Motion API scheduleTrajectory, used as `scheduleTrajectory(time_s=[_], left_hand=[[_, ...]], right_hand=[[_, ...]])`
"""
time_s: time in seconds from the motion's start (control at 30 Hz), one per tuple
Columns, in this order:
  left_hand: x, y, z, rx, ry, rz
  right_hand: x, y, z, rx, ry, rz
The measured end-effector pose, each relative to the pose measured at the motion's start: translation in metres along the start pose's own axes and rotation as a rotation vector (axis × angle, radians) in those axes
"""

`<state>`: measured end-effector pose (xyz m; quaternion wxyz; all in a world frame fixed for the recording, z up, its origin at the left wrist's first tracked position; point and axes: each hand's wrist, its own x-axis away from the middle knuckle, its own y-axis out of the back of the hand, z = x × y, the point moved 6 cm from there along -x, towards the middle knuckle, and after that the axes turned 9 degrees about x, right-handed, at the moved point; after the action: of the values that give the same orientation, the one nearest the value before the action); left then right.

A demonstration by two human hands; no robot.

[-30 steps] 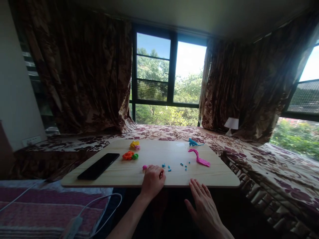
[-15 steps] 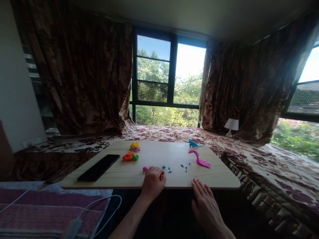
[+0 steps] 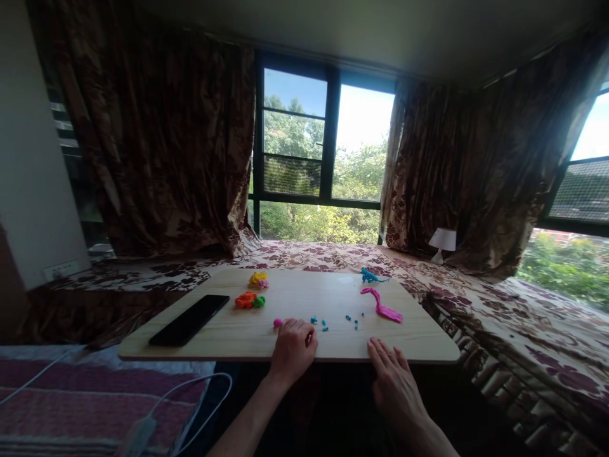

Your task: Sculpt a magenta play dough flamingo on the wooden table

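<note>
My left hand [image 3: 294, 346] rests curled on the front of the light wooden table [image 3: 214, 343], beside a small pink ball [image 3: 278, 323]; whether anything is inside its fingers is hidden. Flat on the table's front edge lies my right hand [image 3: 391, 368], fingers stretched out, holding nothing. Several tiny blue pieces [image 3: 324, 329] are scattered between and beyond the hands. A pink shape with a long curved neck [image 3: 387, 311] lies at the right, and behind it stands a blue animal-like figure [image 3: 371, 276].
Orange clay [image 3: 245, 300] touches green clay [image 3: 259, 302] at the left, with yellow clay [image 3: 257, 278] behind. A black phone [image 3: 190, 320] lies near the table's left edge. A white lamp [image 3: 442, 240] stands on the window ledge.
My right hand has shifted slightly, its fingers still flat on the table edge. My left hand looks unchanged beside the pink ball.
</note>
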<state>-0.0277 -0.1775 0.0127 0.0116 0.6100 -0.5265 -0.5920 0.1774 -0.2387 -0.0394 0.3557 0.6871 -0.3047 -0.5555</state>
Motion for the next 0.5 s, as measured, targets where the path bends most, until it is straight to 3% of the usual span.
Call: scheduleTrajectory(time_s=[0.13,0.3,0.4,0.5], left_hand=[[0.002,-0.001,0.0,0.009,0.01,-0.001],[-0.002,0.001,0.002,0.056,0.044,-0.023],[-0.01,0.024,0.031,0.034,0.121,-0.078],[-0.012,0.07,0.087,-0.153,0.247,-0.139]], right_hand=[[0.013,0.006,0.002,-0.027,0.062,0.021],[-0.007,0.019,-0.003,-0.192,0.054,0.099],[-0.021,0.024,-0.005,-0.283,0.052,0.103],[-0.027,0.023,-0.006,-0.319,0.053,0.105]])
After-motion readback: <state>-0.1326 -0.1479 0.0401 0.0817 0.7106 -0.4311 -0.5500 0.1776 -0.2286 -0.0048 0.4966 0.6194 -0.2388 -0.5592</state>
